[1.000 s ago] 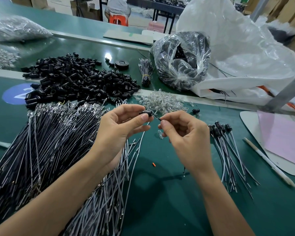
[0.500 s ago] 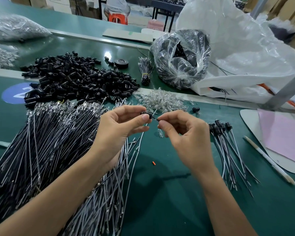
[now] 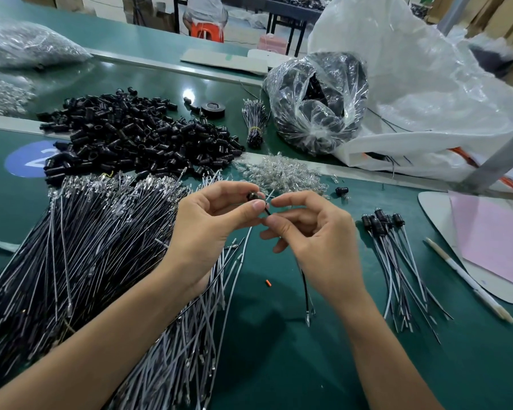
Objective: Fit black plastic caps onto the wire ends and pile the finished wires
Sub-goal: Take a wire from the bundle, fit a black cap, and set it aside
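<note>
My left hand [image 3: 211, 223] pinches a black plastic cap [image 3: 253, 196] between thumb and fingers above the green table. My right hand [image 3: 314, 232] pinches a thin black wire [image 3: 305, 287] just beside the cap; the wire hangs down under the palm to the table. A large heap of loose wires [image 3: 86, 247] lies at the left. Behind it sits a heap of black caps [image 3: 131, 137]. A small pile of capped wires [image 3: 397, 261] lies at the right.
Clear small parts [image 3: 282, 173] are heaped behind my hands, one loose cap [image 3: 341, 190] beside them. A bag of black parts [image 3: 317, 102], a big white bag [image 3: 427, 84], a tape roll [image 3: 214, 108], a wire bundle [image 3: 254, 122], a pen [image 3: 468, 279] and pink paper [image 3: 495, 244] lie around.
My hands have drawn closer together, the right fingers moving up against the cap. The wire's lower end now hangs in view under the right palm.
</note>
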Demonstrator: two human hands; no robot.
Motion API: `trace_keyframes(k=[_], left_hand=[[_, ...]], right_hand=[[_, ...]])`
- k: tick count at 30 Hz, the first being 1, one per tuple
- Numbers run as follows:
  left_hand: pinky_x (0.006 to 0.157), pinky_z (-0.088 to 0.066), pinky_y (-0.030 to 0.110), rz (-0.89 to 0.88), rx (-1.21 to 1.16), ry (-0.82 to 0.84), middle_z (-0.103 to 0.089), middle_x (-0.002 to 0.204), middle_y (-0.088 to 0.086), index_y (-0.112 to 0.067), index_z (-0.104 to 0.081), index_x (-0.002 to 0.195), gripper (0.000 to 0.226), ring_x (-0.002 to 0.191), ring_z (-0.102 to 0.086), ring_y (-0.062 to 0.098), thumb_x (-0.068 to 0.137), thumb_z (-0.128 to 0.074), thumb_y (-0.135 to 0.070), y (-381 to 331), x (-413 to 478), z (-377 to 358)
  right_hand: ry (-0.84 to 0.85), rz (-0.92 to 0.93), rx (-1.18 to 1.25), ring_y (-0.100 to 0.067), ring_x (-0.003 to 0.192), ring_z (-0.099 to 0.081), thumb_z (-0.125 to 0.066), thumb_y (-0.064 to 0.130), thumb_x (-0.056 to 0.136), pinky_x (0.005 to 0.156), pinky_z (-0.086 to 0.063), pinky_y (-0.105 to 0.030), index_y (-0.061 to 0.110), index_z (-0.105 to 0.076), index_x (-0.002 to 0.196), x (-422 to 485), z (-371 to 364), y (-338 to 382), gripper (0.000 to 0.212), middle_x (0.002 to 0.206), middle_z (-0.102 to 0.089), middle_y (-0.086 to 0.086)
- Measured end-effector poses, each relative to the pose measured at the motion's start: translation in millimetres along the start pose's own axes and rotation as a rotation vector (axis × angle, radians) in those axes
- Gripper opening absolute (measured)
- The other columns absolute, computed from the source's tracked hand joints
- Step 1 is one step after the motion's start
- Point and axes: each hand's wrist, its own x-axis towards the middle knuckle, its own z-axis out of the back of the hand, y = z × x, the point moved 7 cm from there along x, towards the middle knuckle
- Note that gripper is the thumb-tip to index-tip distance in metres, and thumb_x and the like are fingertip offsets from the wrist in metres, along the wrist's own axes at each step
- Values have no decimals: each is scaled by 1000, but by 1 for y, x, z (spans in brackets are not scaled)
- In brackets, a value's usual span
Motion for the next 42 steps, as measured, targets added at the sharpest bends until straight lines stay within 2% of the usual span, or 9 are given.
trace_keyframes(k=[8,13,18,25,31,37,42], left_hand=[[75,-57,23,-30,39,-34,-73,78,2,-11,-72,90,32,75,-69,13,59,-81,-16,-2,-1,1],[72,-55,20,-35,73,-20,-73,76,0,-11,-71,89,33,72,-70,13,57,-82,-12,-4,-1,0],[70,-54,17,-60,116,9,-72,72,-4,-8,-68,90,34,70,-67,7,58,-80,-11,-5,-1,-3],[72,-55,21,-49,110,11,-74,79,4,-10,-67,99,41,74,-70,13,60,-79,-13,-5,-1,-2],[68,-54,21,-99,102,2,-74,79,4,-10,-68,95,27,64,-66,13,73,-75,4,-8,0,0],[68,-55,22,-124,107,-15,-74,78,4,-10,-69,93,30,64,-66,15,64,-79,-12,-10,-3,-2],[70,-57,23,-127,87,-62,-74,77,4,-9,-69,92,31,65,-67,15,63,-79,-11,-10,-2,1]], right_hand=[[9,-59,-22,-17,59,-72,-74,5,83,48,-52,-21,16,-71,76,-1,-1,-7,13,67,-73,-1],[27,-49,-60,-14,56,-68,-73,6,84,49,-48,-20,14,-71,78,1,-1,-9,10,66,-71,1],[85,-82,15,-12,55,-64,-71,4,85,51,-47,-20,9,-71,80,2,-4,-12,7,65,-69,-1],[128,-145,175,-18,58,-69,-72,-3,81,51,-52,-22,4,-72,84,0,-9,-13,8,69,-73,-9],[161,-208,186,-20,63,-71,-71,-1,83,57,-56,-25,7,-71,83,-1,-8,-14,8,71,-73,-8],[96,-247,260,-13,59,-62,-69,-1,84,53,-49,-20,10,-69,77,0,-5,-17,13,68,-66,-4],[86,-253,286,-13,57,-53,-67,0,86,50,-41,-19,10,-67,76,0,-8,-19,14,64,-61,-3]])
